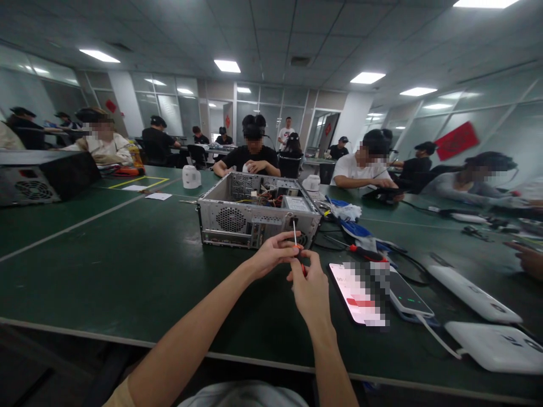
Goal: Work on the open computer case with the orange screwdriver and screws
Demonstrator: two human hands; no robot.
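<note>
An open computer case [265, 219] lies on its side on the green table, its rear panel facing me and cables showing inside. My right hand [310, 282] is closed around the red and black handle of a screwdriver [294, 233]. At the front of that handle, my left hand [274, 254] pinches it with bent fingers. The shaft points away from me, its tip at the power supply area on the right of the rear panel. Whether the tip sits in a screw is too small to tell.
Right of my hands lie a second red and black screwdriver [367, 252], a lit phone [356, 297], another phone [409, 291] with a cable, and white power banks [475, 294]. Another computer case [38, 181] stands far left. A co-worker [250, 155] sits opposite, behind the case.
</note>
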